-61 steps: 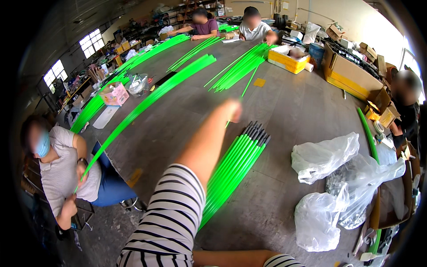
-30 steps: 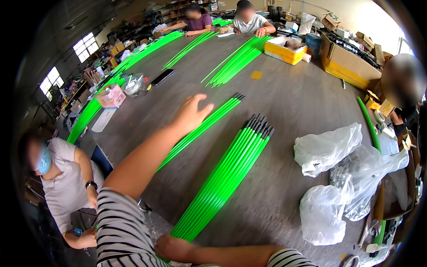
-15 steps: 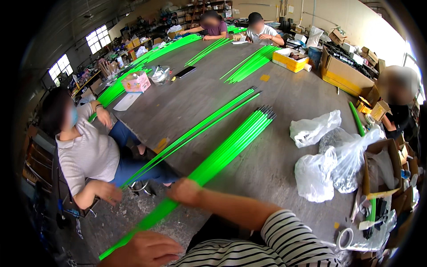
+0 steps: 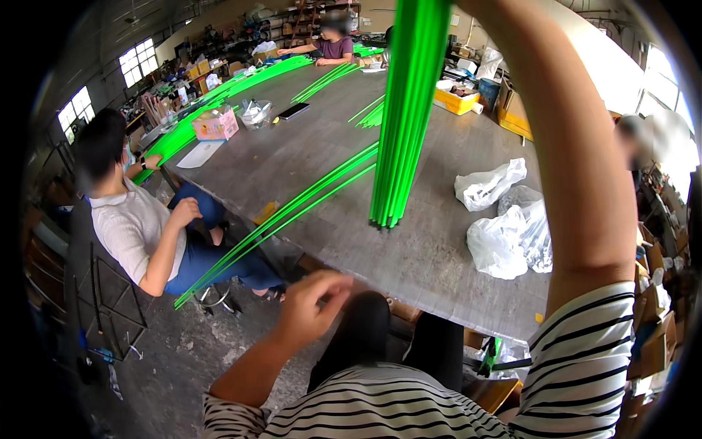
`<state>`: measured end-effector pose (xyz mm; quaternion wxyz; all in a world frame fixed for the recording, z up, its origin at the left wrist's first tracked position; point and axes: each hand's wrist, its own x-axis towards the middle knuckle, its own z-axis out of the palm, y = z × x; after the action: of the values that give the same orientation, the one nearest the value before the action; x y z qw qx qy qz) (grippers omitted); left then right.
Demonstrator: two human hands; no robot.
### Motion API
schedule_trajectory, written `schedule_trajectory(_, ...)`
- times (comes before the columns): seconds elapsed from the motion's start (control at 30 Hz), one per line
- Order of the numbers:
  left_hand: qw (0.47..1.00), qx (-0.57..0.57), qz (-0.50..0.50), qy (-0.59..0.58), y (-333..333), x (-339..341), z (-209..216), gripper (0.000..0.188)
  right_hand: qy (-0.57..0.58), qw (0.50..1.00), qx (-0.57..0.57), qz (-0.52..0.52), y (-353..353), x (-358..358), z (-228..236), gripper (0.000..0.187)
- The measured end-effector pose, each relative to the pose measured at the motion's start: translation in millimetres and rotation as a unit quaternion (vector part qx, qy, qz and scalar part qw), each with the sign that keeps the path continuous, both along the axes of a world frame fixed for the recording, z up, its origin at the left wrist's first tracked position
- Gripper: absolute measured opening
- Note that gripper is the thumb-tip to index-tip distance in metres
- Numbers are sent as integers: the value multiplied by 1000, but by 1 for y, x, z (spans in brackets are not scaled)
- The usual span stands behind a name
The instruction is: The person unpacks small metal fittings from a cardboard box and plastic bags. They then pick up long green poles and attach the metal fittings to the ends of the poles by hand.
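A bundle of thin green rods (image 4: pixel 402 132) stands upright, its dark tips down at the tabletop (image 4: pixel 314 241). My right forearm (image 4: pixel 578 146) is raised to its upper part. The bundle is held there, but my right fingers lie beyond the upper edge. My left hand (image 4: pixel 311 307) hovers by the table's near edge, fingers loosely curled and apart, nothing in it. Several loose green rods (image 4: pixel 292 205) lie slantwise left of the bundle, their near ends jutting past the table edge.
A co-worker (image 4: pixel 146 227) sits at the left, one hand on a long pile of green rods (image 4: pixel 175 146). Plastic bags (image 4: pixel 497 238) lie on the right. A pink box (image 4: pixel 216 124), a phone (image 4: pixel 294 111) and a yellow box (image 4: pixel 457 100) stand or lie farther back.
My right arm has swung up, turning the slanted bundle upright with its dark tips down. My left hand has moved up and right, away from the rods. The left co-worker has turned toward the pile.
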<state>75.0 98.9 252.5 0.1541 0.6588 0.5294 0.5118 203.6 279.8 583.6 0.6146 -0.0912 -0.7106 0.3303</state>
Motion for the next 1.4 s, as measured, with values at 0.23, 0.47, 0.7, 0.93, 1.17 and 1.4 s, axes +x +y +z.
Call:
schedule_trajectory(0.23, 991, 92, 94, 40, 87, -27, -22, 71, -6, 997, -55, 46, 26, -14, -56, 22)
schedule_trajectory(0.47, 996, 22, 13, -82, 161, -4, -64, 87, -5, 993, -113, 26, 62, -21, -153, 18)
schedule_trajectory(0.7, 997, 23, 72, -15, 154, -8, -63, 76, 96, 965, -239, 51, 87, -11, -154, 19)
schedule_trajectory(0.93, 978, -153, 56, 127, 97, -28, -9, 75, 111, 854, -506, -34, 196, 22, -266, 34)
schedule_trajectory(1.17, 911, -378, 4, 167, 85, -63, -32, 82, 111, 668, -733, -66, 256, -35, -469, 21)
schedule_trajectory(1.4, 887, -452, -61, 73, 117, -111, -59, 87, 97, 673, -725, -109, 228, -51, -469, 36)
